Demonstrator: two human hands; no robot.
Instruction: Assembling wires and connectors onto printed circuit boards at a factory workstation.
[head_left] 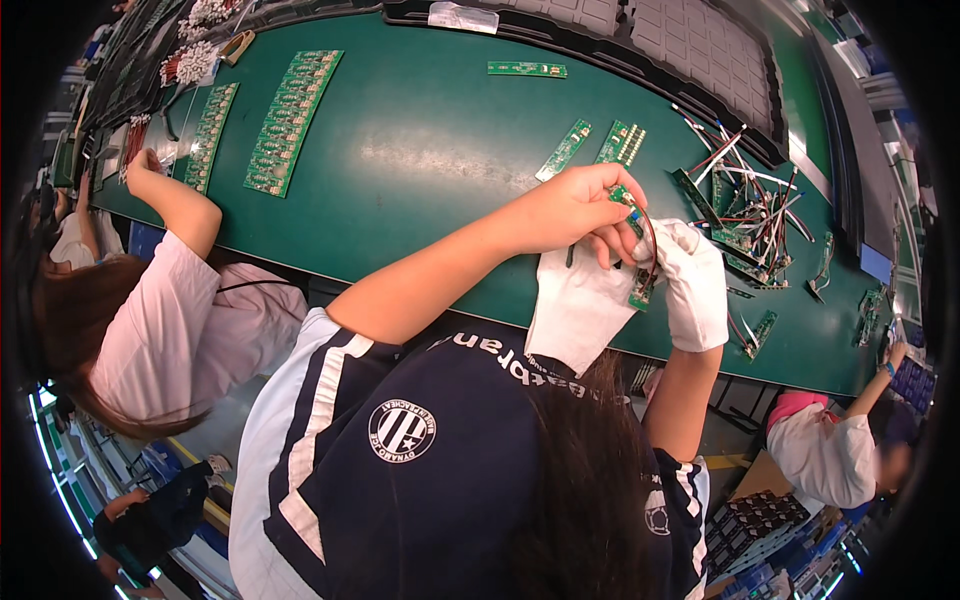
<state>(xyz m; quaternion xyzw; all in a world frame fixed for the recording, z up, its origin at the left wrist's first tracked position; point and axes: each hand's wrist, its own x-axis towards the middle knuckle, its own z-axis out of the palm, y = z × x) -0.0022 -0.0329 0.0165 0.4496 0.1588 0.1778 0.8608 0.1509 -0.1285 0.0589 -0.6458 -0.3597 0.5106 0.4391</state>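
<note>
My left hand [572,208] is bare and pinches the top end of a small green circuit board [624,196] with a red wire [652,240] looping down from it. A loose white glove [578,305] hangs beneath that hand. My right hand [698,285] wears a white glove and grips a second small green board [642,287] at the wire's lower end. Both hands are held together just above the near edge of the green table [430,150].
A heap of boards with wires [750,215] lies right of my hands. Loose small boards [565,150] and long board strips [292,120] lie farther out. Grey trays [700,45] line the far edge. One co-worker [165,320] sits at left, another [835,455] at lower right.
</note>
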